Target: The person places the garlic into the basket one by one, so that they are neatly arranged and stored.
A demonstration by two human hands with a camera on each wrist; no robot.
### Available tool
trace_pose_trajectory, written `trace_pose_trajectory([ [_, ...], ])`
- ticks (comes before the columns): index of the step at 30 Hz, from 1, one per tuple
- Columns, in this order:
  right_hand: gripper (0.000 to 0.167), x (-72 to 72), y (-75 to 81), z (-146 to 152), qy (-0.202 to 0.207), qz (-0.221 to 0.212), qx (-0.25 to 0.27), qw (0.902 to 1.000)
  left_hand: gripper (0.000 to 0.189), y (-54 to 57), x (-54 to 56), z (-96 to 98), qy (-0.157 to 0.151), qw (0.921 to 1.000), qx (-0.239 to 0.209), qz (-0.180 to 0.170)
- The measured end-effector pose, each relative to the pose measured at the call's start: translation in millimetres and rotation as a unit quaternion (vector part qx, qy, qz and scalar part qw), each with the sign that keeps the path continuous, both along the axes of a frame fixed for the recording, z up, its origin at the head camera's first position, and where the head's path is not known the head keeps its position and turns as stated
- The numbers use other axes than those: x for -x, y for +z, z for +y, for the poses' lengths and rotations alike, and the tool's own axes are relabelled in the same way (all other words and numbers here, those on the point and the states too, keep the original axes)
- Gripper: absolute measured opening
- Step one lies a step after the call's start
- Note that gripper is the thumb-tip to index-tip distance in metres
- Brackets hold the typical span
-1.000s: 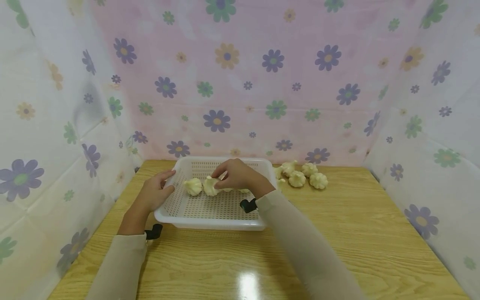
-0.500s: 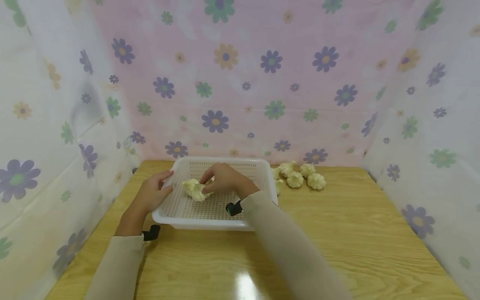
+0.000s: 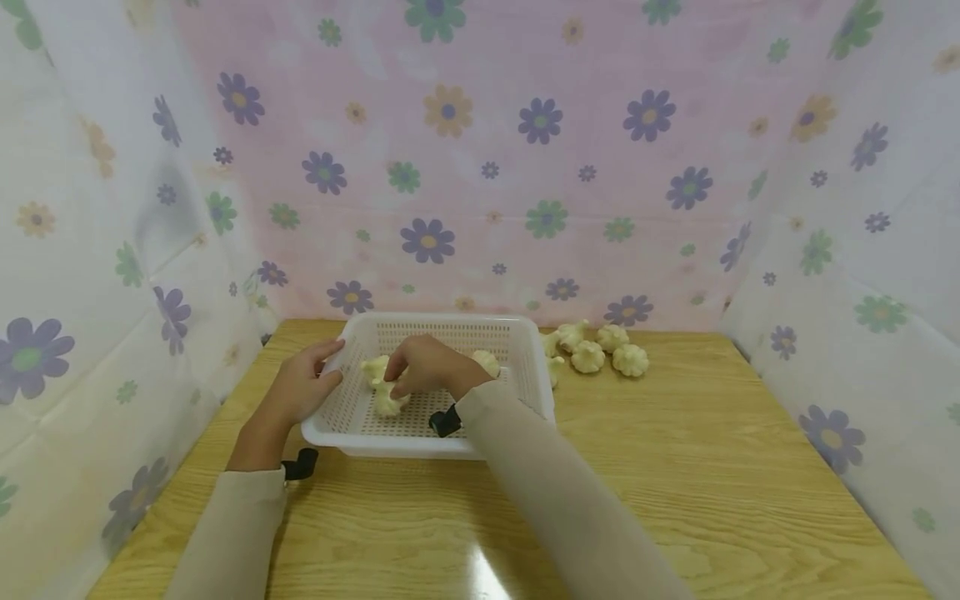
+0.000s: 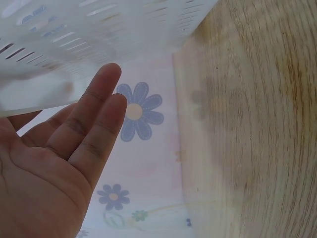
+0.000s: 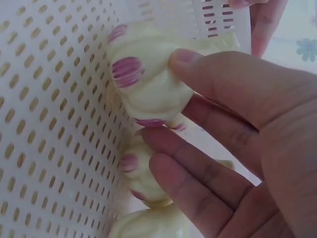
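My left hand (image 3: 298,388) holds the left rim of a white perforated plastic basket (image 3: 420,447). In the left wrist view its long fingers (image 4: 94,134) reach along the outside of the basket wall. Inside the basket, my right hand (image 3: 427,364) grips a garlic bulb (image 3: 388,403) low over the floor. The right wrist view shows my thumb on the held garlic bulb (image 5: 158,84), which is cream with purple patches. Just beyond it lies another garlic bulb (image 3: 372,368). A further garlic bulb (image 3: 487,362) sits to the right, partly behind my right wrist.
Several more garlic bulbs (image 3: 588,357) lie on the wooden table (image 3: 675,433), right of the basket. A flowered cloth (image 3: 480,192) hangs behind and along both sides. A black wrist camera (image 3: 446,421) on my right arm overlaps the basket's floor.
My right hand has moved left and towards me inside the basket with the garlic bulb, uncovering a bulb at the right. The left hand stays at the rim.
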State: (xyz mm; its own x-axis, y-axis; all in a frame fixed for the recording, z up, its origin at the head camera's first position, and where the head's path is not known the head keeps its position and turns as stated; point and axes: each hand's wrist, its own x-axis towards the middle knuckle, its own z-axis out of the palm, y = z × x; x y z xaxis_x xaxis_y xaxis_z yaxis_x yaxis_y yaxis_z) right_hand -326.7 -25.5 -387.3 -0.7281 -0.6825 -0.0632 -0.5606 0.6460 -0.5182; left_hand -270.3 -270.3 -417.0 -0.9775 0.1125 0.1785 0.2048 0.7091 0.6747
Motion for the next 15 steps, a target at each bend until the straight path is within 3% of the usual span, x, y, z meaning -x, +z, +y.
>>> trace_pose_trajectory([
  [15,0.014,-2.6,-1.2,-20,-0.007,-0.005,0.0,1.0,0.06,-0.5,0.5,-1.1,-0.004,0.9999,-0.012,-0.008],
])
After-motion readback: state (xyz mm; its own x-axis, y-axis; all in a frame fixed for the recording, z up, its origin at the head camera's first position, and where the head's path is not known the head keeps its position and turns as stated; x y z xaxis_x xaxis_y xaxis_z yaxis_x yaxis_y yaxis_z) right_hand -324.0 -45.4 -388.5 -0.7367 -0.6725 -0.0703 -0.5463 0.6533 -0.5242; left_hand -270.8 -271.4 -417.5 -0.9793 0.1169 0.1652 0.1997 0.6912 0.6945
